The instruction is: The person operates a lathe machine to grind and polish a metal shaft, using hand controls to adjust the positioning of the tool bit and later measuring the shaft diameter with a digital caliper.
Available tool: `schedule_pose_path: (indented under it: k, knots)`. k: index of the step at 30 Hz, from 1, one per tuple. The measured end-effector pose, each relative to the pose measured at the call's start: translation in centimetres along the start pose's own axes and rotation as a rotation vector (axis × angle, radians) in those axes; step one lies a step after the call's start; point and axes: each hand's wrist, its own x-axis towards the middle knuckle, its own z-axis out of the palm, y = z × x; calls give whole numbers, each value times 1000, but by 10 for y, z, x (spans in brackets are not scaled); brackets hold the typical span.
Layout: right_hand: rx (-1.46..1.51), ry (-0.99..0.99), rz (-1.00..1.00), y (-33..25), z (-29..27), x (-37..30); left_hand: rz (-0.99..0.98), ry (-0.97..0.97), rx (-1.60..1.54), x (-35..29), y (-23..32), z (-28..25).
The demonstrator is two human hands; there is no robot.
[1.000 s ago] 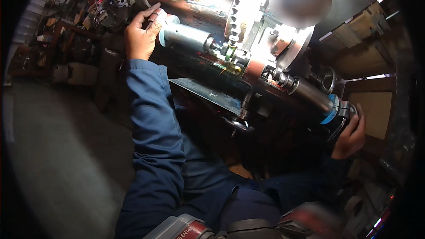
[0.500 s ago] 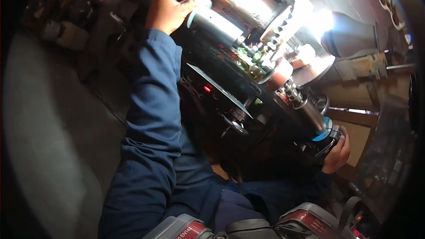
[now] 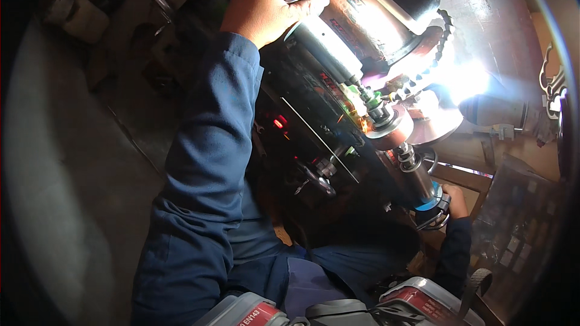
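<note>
Two hands engaged on one long machine assembly running diagonally from upper centre to lower right. Left hand [image 3: 266,3] at top of view, fingers curled over the upper end of a grey metal cylinder [image 3: 323,48], thumb and forefinger pressed against its end cap; closed in a grip on that cylinder. Blue sleeve [image 3: 208,145] extending down from the wrist to the lower edge. Right hand [image 3: 453,199] at lower right, wrapped around a blue-ringed handle [image 3: 430,200] at the lower end of the same assembly; closed on that handle, fingertips hidden behind it. Between both hands, along the shaft: green fittings [image 3: 370,99], a round copper-coloured flange [image 3: 393,130], and a dark threaded coupling just above the blue ring. Behind the shaft, a large rust-brown drum [image 3: 483,18] with a toothed ring [image 3: 438,42] around it, strongly lit by glare at right. Below the cylinder, a dark panel with a small red indicator light [image 3: 278,123]. Grey and red casing [image 3: 417,299] at the bottom edge. Grey floor [image 3: 66,163] at left.
</note>
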Motion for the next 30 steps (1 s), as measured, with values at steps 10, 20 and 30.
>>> schedule_pose_path:
  k: [10, 20, 30]
  knots:
    - [-38, 424, -58, 2, 33, -35, -125, -13, 39, 3, 20, -11]
    - [-137, 1182, -333, 12, 120, -55, -107, 12, -25, 1, 20, -11]
    - [-34, 1026, -366, -5, 98, -60, -83, 31, 17, 0, 17, -16]
